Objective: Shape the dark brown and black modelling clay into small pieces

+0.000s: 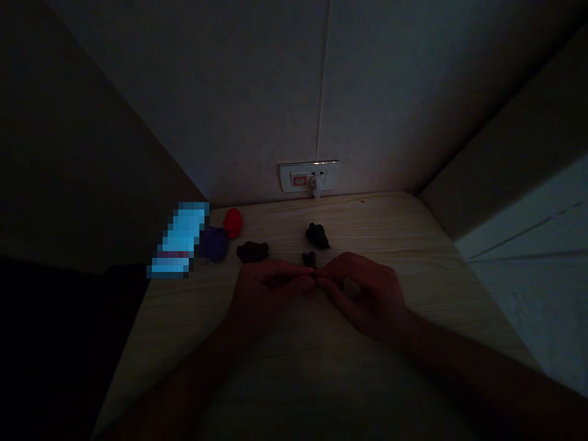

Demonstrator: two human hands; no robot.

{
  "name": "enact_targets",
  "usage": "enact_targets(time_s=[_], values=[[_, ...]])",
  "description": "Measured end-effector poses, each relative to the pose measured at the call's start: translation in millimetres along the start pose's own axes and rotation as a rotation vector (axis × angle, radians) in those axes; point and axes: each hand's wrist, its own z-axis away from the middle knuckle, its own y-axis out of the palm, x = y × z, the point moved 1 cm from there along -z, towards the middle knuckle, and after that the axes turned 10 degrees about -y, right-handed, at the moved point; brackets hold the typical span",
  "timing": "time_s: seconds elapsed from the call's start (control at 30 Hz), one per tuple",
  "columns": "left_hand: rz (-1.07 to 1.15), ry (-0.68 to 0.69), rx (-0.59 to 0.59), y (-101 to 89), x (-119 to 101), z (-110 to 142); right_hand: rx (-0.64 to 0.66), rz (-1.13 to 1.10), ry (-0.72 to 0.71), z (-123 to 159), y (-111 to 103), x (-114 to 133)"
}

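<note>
The left hand (261, 297) and right hand (370, 300) meet fingertip to fingertip over the wood-grained tabletop (413, 245); gloom hides whether they pinch anything. Just beyond lie a knobbly black piece (309, 259), a lumpy dark mass (252, 252), then a tapered black lump (317, 236).

One counter (427, 245) holds one brownish lump (252, 252), one larger black lump (317, 236) and one small black lump (309, 259), three dark ones in all, plus one purple lump (215, 244) and one red piece (233, 223). There are one left hand (257, 297) and one right hand (377, 300), and any piece between them is too dark to count. Also visible are one bright, pixelated rectangle (181, 236), one socket plate (285, 178) and one plug (315, 185).
</note>
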Motion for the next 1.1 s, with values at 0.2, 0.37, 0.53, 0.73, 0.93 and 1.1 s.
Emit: enact_targets(time_s=[0.2,0.37,0.53,0.73,0.93,1.1], values=[[-0.020,-0.012,-0.024,-2.2,3.7,-1.1,-0.020,0.028,0.000,-1.2,0.7,0.3],[0.004,-0.011,-0.033,-2.4,4.2,-1.8,-0.024,0.000,0.002,-1.5,1.9,-1.1],[-0.045,0.001,-0.052,-2.8,2.7,-0.8,-0.011,0.010,0.010,-2.7,1.5,-0.9],[-0.041,-0.001,-0.044,-1.4,-0.7,-0.8,-0.016,-0.003,0.010,-1.1,1.4,-1.8],[-0.003,-0.018,-0.046,-1.4,0.9,-0.6,-0.011,0.003,0.008,0.1,1.3,-1.5],[0.003,-0.009,-0.031,-2.2,2.7,-0.4,-0.012,-0.025,0.009,0.4,1.4,-1.3]])
